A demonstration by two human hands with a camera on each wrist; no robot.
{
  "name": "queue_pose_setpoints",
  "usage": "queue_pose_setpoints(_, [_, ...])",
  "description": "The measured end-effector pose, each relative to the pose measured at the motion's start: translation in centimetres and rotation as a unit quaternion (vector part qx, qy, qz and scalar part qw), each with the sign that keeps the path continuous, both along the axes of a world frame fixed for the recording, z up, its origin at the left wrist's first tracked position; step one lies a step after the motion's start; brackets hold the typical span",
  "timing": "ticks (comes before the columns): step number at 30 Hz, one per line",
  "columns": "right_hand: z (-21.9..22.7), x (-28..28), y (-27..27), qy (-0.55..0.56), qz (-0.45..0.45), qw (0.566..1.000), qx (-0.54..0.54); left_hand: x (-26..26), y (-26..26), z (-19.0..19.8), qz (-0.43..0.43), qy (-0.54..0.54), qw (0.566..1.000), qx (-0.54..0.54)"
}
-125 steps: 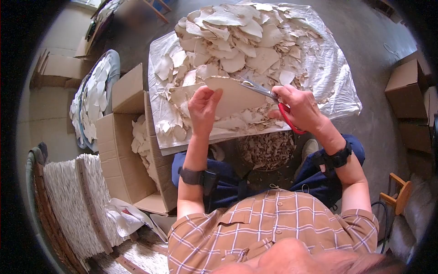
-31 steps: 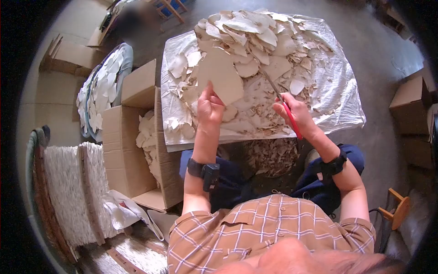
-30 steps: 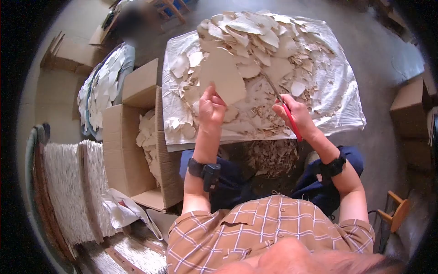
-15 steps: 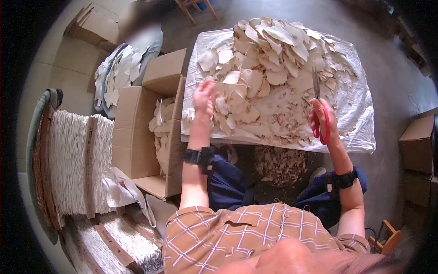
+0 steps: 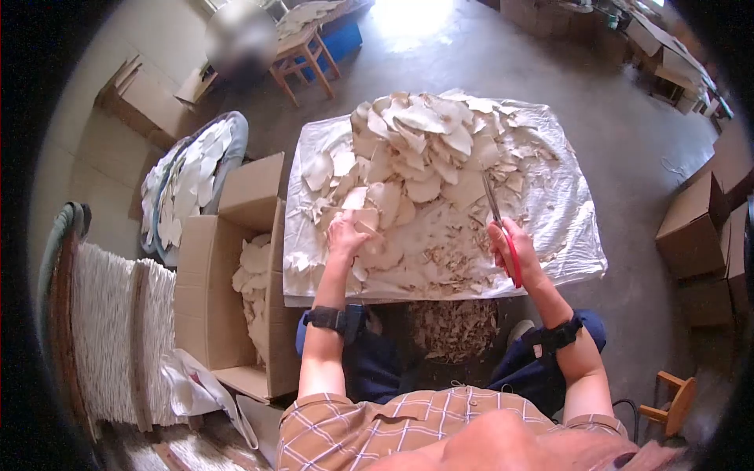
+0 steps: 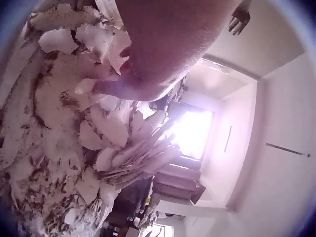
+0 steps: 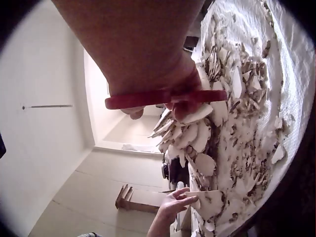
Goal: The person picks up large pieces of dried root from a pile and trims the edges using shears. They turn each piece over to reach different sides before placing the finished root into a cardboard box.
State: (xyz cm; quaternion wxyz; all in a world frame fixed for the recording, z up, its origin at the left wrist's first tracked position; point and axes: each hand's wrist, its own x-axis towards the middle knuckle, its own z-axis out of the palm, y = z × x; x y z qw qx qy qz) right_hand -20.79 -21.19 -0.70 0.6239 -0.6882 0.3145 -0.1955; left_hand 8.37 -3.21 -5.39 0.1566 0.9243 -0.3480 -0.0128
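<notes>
In the head view, my left hand (image 5: 345,233) is at the left of the heap, thumb spread from the fingers over a thin cream-coloured flat piece (image 5: 364,218). The left wrist view has the thumb stretched out across a broad pale piece (image 6: 64,89) with brownish marks. In the right wrist view the fingertips lie right at a piece's edge (image 7: 210,203). My right hand (image 5: 514,247) holds red-handled scissors (image 5: 493,200), blades pointing away from me over the heap. A large heap of flat pieces (image 5: 416,125) with brown edges lies on the white-covered table (image 5: 577,228).
An open cardboard box (image 5: 196,290) with pale pieces stands left of the table. Beyond it is a round container (image 5: 236,141) of flat pieces. Under the table's near edge sits a tub of trimmings (image 5: 454,330). More boxes (image 5: 691,228) and a wooden stool (image 5: 671,402) are at right.
The large pale sheet has left my left hand; half a second ago a piece stood upright in the box opening. My left hand now reaches a smaller piece. The scissors stay in my right hand.
</notes>
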Motion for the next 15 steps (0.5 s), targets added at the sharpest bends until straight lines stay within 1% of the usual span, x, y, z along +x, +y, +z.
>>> queue_pose_setpoints(2, [0.2,0.1,0.1,0.017,-0.003,1.0,-0.022,0.9,0.4,-0.5,-0.018,0.064,0.998,0.009])
queue_pose_setpoints(3, [-0.1,0.2,0.1,0.001,-0.005,1.0,-0.019,0.9,0.5,-0.2,-0.02,0.04,0.999,-0.008])
queue_pose_setpoints(4, [-0.2,0.2,0.1,-0.001,-0.005,1.0,-0.025,1.1,0.6,0.2,-0.02,0.038,0.999,-0.013])
queue_pose_setpoints(6, [-0.3,0.2,0.0,0.001,-0.01,1.0,-0.017,1.8,1.4,1.5,-0.019,0.142,0.988,-0.048])
queue_pose_setpoints(7, [-0.3,0.2,0.0,0.012,-0.013,0.999,-0.033,1.6,1.8,2.5,-0.017,0.106,0.991,-0.086])
queue_pose_setpoints(8, [-0.2,0.2,0.0,0.011,-0.014,0.999,-0.036,1.4,1.8,3.5,-0.019,0.105,0.99,-0.088])
queue_pose_setpoints(10, [-0.3,0.3,0.1,0.009,-0.009,0.999,-0.031,0.5,2.1,6.3,-0.008,0.037,0.991,-0.127])
queue_pose_setpoints(11, [-0.5,0.5,0.2,0.008,-0.019,0.999,-0.045,-0.2,2.2,7.2,-0.021,-0.04,0.988,-0.146])
queue_pose_setpoints(12, [-0.5,0.7,0.3,0.008,-0.019,0.999,-0.044,-0.4,2.3,7.7,-0.021,-0.039,0.988,-0.146])
queue_pose_setpoints(14, [-0.7,1.2,0.7,-0.017,-0.035,0.999,-0.035,-1.0,2.9,8.6,0.024,-0.034,0.972,-0.232])
queue_pose_setpoints(15, [-0.8,1.5,0.8,-0.014,-0.033,0.999,-0.03,-2.1,2.7,9.5,0.055,0.106,0.946,-0.301])
